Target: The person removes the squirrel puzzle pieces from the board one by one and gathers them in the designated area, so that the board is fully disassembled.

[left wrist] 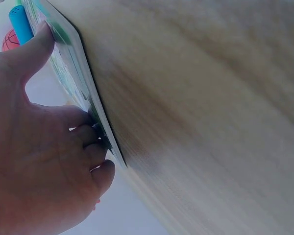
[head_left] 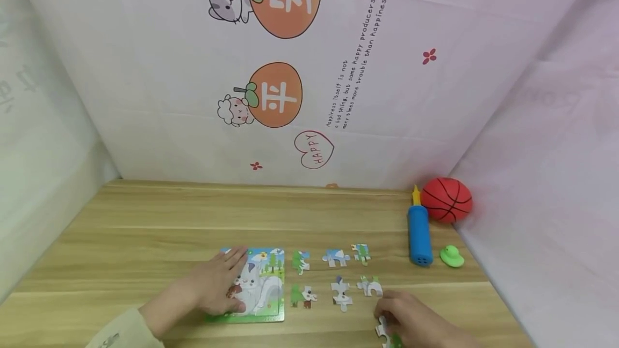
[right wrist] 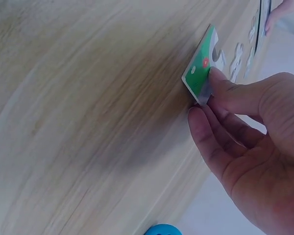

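In the head view my left hand [head_left: 218,282] rests on the left part of a jigsaw puzzle board [head_left: 275,317], which shows a grey-white squirrel. The left wrist view has the thumb [left wrist: 41,41] lying on the board near its edge. My right hand [head_left: 411,318], at the lower right, pinches a jigsaw piece [right wrist: 198,78] between thumb and fingers; the piece is green and white and tilted at the table. Between the hands lie several loose pieces, among them a squirrel-face piece [head_left: 303,296], a grey piece [head_left: 341,294] and a white-green piece [head_left: 370,285].
A blue hand pump [head_left: 419,236] with a yellow nozzle lies at the right, beside a red basketball [head_left: 446,200] and a green toy duck [head_left: 452,256]. The wooden table [head_left: 169,214] meets a printed cloth [head_left: 377,149] at the back, with more cloth on both sides.
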Demonstrator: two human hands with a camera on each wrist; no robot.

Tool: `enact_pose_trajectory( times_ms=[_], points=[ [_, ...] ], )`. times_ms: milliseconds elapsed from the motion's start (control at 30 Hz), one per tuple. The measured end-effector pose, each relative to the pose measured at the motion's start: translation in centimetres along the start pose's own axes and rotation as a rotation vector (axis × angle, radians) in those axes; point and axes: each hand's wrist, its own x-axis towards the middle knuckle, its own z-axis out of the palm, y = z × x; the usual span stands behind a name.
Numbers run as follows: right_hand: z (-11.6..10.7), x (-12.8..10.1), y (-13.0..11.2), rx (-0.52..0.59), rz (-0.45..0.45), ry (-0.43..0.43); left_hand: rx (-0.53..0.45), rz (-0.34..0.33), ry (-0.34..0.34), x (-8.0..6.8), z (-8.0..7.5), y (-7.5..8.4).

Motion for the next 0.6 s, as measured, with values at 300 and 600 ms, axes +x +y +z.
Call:
enact_pose_trajectory(
  times_ms=[300, 600],
  points=[
    [0.0, 0.2, -0.2, -0.026, 0.037, 0.000, 0.010, -0.002, -0.002, -0.2, -0.2, 0.4],
    [-1.1, 2.4, -3.5, -0.142, -0.029, 0.122, 0.067, -0.045, -0.009, 0.1, -0.3, 0.9]
  ],
)
